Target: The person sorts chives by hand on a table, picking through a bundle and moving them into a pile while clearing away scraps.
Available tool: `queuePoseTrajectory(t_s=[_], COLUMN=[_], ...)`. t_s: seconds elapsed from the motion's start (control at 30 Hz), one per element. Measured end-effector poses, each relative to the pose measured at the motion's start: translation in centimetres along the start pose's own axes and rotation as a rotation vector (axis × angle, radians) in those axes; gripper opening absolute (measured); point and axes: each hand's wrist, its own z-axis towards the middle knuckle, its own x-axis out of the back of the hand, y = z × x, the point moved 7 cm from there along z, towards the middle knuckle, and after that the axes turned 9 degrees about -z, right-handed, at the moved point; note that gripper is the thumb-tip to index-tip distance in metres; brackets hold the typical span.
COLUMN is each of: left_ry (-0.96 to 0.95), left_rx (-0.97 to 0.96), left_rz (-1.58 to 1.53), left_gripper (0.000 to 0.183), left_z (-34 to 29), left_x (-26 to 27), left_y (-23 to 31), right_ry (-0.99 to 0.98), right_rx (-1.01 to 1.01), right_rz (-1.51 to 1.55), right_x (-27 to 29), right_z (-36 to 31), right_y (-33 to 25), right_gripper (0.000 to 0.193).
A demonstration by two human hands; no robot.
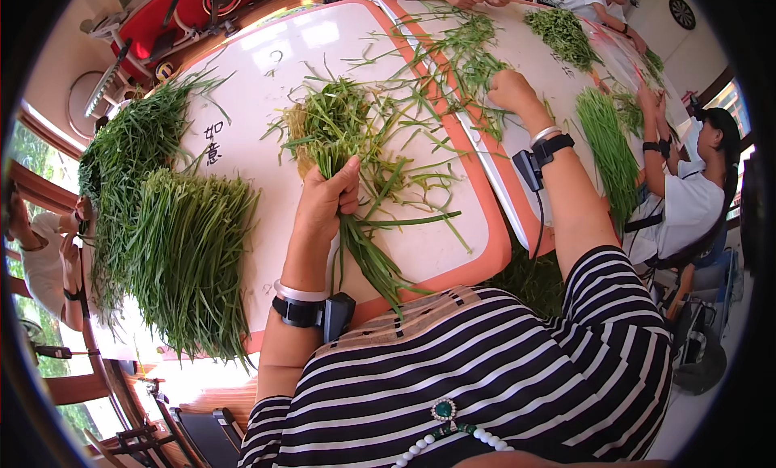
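Green stalks [362, 246] — a thin bunch of long leaves — hang over the near edge of the white, orange-rimmed desk [267, 145], clasped in the left grip [330, 197]. The thumb presses on top and the fingers curl around the bunch, its upper ends meeting a pile of yellowish-green trimmings [343, 104]. Loose stems [428, 177] scatter to the right of that pile. The right grip [515, 94] reaches over the neighbouring desk [517, 40], fingers curled in beside strewn greens [477, 52]; whether it holds any, I cannot tell. On the left lies a thick stack of stalks [190, 250] — another heap [137, 137] just behind it. At the right, a person in white [683, 205] sits near a neat green bundle [606, 149].
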Motion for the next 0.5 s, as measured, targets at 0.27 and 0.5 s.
queuePoseTrajectory(t_s=[0.27,0.5], left_ry=[0.028,-0.012], left_rx=[-0.004,-0.013], left_rz=[0.016,0.035], left_gripper=[0.029,0.024], left_z=[-0.4,-0.2], left_x=[0.4,-0.6], left_y=[-0.1,-0.1], right_ry=[-0.004,0.169], right_rx=[-0.021,0.070], right_rz=[1.124,1.760], right_x=[5.8,6.5], right_z=[-5.1,-7.3], right_y=[-0.3,2.1], right_gripper=[0.020,0.025])
